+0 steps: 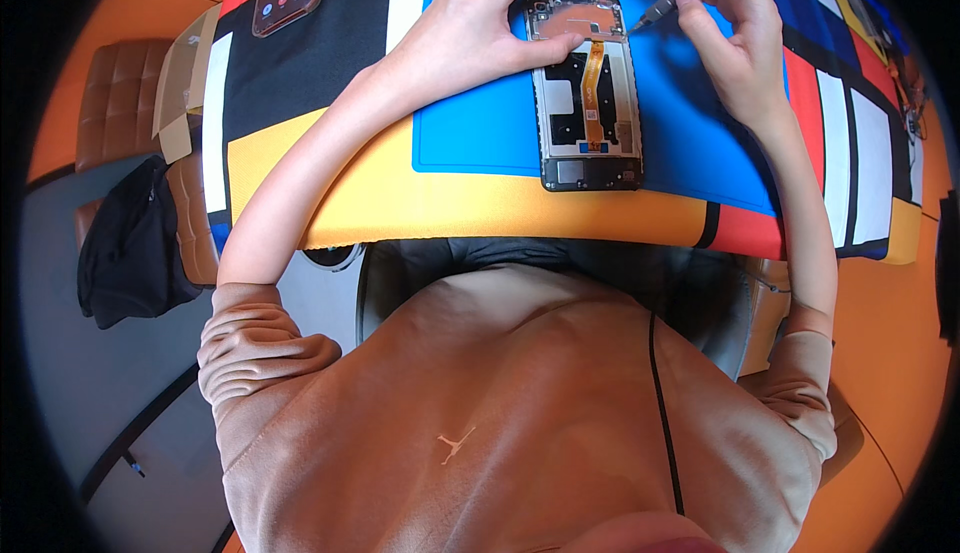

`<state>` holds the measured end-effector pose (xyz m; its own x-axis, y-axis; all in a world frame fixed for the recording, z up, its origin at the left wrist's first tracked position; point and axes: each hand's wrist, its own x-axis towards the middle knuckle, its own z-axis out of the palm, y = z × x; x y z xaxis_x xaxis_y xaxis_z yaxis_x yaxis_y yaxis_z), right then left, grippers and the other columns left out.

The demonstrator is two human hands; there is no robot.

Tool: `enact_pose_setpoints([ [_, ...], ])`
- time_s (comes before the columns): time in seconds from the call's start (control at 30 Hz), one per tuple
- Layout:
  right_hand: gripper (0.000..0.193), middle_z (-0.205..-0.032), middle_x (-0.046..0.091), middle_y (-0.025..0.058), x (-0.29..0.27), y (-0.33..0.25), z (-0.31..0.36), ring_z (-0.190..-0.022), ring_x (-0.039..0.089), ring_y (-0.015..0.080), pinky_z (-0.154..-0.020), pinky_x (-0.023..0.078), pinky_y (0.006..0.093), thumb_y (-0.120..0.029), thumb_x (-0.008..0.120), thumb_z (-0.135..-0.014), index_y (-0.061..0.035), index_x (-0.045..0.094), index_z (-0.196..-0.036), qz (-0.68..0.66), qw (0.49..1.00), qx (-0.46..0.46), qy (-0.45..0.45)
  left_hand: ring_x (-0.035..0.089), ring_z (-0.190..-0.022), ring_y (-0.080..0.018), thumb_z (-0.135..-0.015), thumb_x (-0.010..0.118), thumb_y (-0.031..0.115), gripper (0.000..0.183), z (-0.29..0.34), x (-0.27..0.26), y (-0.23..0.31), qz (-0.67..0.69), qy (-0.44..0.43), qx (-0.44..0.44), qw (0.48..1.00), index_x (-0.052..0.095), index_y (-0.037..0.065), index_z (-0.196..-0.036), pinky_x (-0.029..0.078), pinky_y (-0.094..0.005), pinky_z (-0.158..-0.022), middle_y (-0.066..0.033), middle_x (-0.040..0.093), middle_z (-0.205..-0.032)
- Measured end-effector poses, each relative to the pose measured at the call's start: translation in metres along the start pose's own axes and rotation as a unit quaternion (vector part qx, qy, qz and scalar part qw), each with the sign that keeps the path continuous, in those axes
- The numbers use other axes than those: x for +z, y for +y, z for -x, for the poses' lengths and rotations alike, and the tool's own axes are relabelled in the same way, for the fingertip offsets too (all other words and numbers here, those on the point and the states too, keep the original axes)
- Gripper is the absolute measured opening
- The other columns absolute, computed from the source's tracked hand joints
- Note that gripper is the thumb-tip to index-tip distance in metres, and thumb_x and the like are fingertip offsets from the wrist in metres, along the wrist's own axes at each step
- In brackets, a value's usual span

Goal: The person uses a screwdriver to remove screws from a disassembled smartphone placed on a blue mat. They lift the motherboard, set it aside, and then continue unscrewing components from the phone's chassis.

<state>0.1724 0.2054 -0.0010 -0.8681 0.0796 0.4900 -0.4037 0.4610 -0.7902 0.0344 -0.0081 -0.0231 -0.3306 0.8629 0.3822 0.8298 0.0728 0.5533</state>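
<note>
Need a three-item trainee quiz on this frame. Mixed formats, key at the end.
1. Which of the hands holds the slim grey tool? A) left B) right C) both
2. True or false: the left hand touches the opened phone.
3. Fill in: the ribbon cable running along the opened phone is ____ in colour.

Key:
1. B, the right hand
2. True; its thumb lies over the phone's upper part
3. Yellow-orange
</note>
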Motion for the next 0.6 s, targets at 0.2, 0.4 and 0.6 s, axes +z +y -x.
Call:
enact_pose_setpoints([
  [0.2, 0.024, -0.107, 0.056, 0.0092, 0.004, 0.003, 0.001, -0.085, 0.051, 0.0081, -0.074, 0.048, 0.0231, -0.002, 0.056, -0.091, -0.0093, 0.036, -0.103, -0.021, 0.998, -0.026, 0.058, 0.062, -0.110, -0.0314, -0.080, 0.083, 0.023, 0.042, 0.000, 0.001, 0.001, -0.005, 0.010, 0.002, 1.000, 0.069, 0.005, -0.115, 0.051, -0.0389, -0.100, -0.0149, 0.067, -0.111],
  [0.4, 0.026, -0.107, 0.057, 0.0105, 0.004, 0.003, 0.001, -0.079, 0.054, 0.0093, -0.071, 0.049, 0.0226, -0.003, 0.058, -0.095, -0.0098, 0.035, -0.106, -0.125, 0.989, 0.027, 0.069, 0.061, -0.111, -0.0286, -0.081, 0.084, 0.022, 0.034, 0.000, 0.002, -0.004, 0.022, 0.017, 0.045, 0.999, 0.072, 0.009, -0.111, 0.051, -0.0376, -0.099, -0.0106, 0.065, -0.114],
  [0.6, 0.029, -0.107, 0.057, 0.0114, 0.013, 0.004, 0.001, -0.078, 0.057, 0.0106, -0.069, 0.049, 0.0222, -0.001, 0.060, -0.096, -0.0107, 0.035, -0.108, -0.207, 0.977, 0.034, 0.050, 0.061, -0.110, -0.0263, -0.087, 0.080, 0.017, 0.017, -0.002, 0.002, -0.007, 0.055, 0.013, 0.078, 0.995, 0.074, 0.010, -0.101, 0.050, -0.0358, -0.097, -0.0090, 0.065, -0.114],
])
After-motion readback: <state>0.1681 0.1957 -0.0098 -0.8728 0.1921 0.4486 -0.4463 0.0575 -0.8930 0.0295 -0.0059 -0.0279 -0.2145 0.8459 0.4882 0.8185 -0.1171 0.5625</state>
